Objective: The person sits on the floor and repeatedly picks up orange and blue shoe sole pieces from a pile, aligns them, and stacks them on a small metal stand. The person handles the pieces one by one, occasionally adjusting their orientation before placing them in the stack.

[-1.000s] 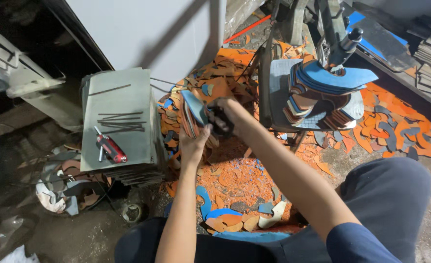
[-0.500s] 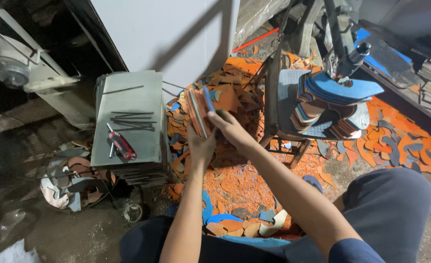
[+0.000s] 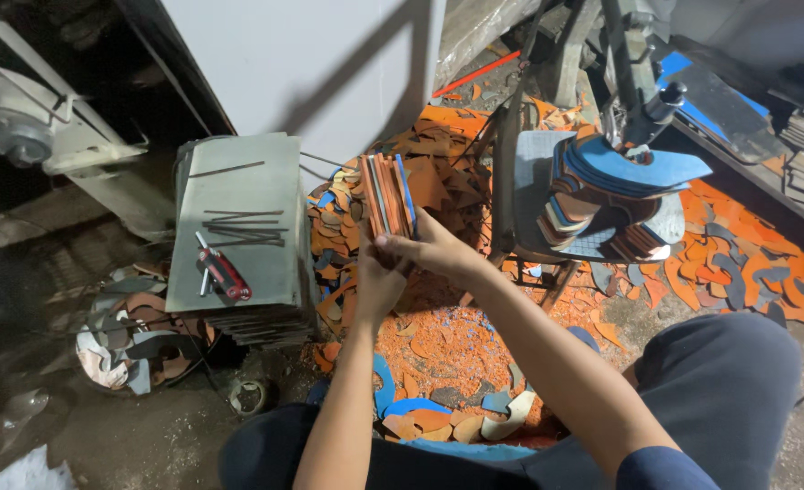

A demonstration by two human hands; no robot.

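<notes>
Both hands (image 3: 402, 259) grip orange sheet stack (image 3: 386, 195) (blue-edged)

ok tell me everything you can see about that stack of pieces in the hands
The stack of pieces is a bundle of thin flat cut sheets, mostly orange-brown with a grey one inside and a blue one on its right face. It looks like leather or rubber sheet. It stands on edge, upright, above the scrap pile. The left hand and right hand pinch its lower end.
</notes>
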